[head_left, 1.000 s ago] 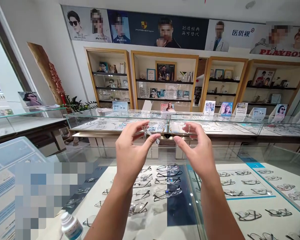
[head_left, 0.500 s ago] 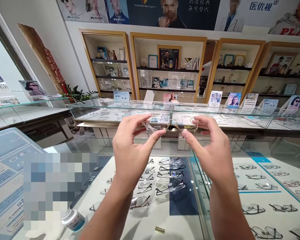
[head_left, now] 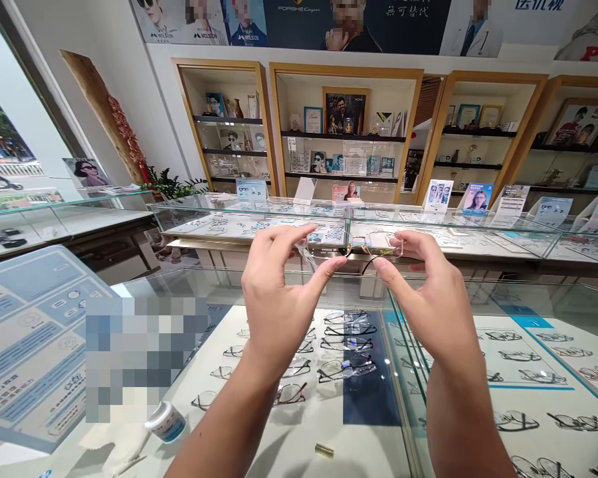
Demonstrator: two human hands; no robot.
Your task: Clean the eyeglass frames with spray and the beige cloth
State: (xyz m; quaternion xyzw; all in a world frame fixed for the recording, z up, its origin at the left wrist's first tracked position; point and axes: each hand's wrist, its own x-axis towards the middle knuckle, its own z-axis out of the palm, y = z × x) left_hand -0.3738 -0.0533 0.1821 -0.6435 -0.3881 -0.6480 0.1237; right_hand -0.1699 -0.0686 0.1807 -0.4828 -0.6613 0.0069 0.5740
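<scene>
Raised above the glass display counter, my left hand (head_left: 284, 292) pinches the left side of a pair of thin-framed eyeglasses (head_left: 359, 244) between thumb and fingers. My right hand (head_left: 431, 292) grips the other side the same way. The lenses are clear, with small printing on them, and the frame spans the gap between my hands. Beneath my hands, rows of eyeglasses (head_left: 347, 345) lie on the white and dark blue display surface.
A white jar (head_left: 166, 422) stands at lower left, beside a blue printed board (head_left: 34, 345). A small gold cylinder (head_left: 323, 451) lies near the front. Farther back are another glass showcase (head_left: 259, 226) and wooden shelves (head_left: 346, 66).
The view has shifted slightly, so my hands and the eyeglasses appear a little farther right. Dark curved parts of the eyeglasses now show near my thumbs. Both hands keep their hold.
</scene>
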